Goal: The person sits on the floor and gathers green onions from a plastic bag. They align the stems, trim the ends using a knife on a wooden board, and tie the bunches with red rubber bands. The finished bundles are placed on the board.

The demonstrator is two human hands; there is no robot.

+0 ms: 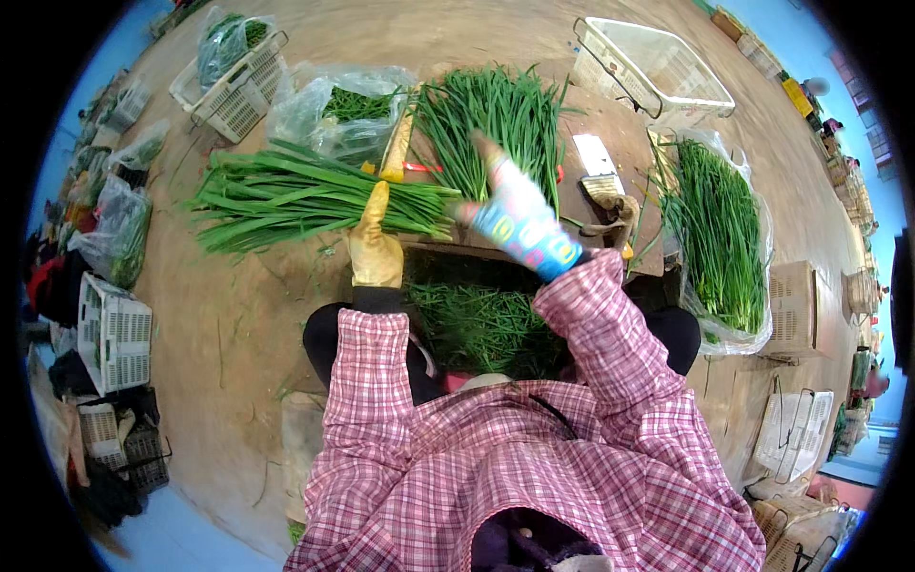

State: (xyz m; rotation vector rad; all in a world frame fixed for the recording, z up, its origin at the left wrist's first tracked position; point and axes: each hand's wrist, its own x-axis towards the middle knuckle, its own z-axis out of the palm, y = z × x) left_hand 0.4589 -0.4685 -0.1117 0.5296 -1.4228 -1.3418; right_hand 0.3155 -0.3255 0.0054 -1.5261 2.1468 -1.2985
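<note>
My left hand (pixel 375 239), in a yellow glove, grips a bunch of long green leafy stalks (pixel 286 196), which look like Chinese chives, with the leaves pointing left. My right hand (pixel 511 211) wears a patterned glove with bare fingertips; it is blurred, with its fingers apart near the cut ends of that bunch. Beneath and beyond it, a loose pile of the same greens (pixel 493 121) lies on a low brown board (pixel 586 207). Right of the pile are a white card (pixel 592 154) and a brush-like tool with a cloth-wrapped part (pixel 607 191).
Trimmed leaves (pixel 479 325) fill a dark container between my knees. A plastic-lined load of greens (pixel 722 236) stands at the right, a plastic bag with greens (pixel 336 114) at the upper left. White plastic crates (pixel 654 64) stand around; more crates and people line both sides.
</note>
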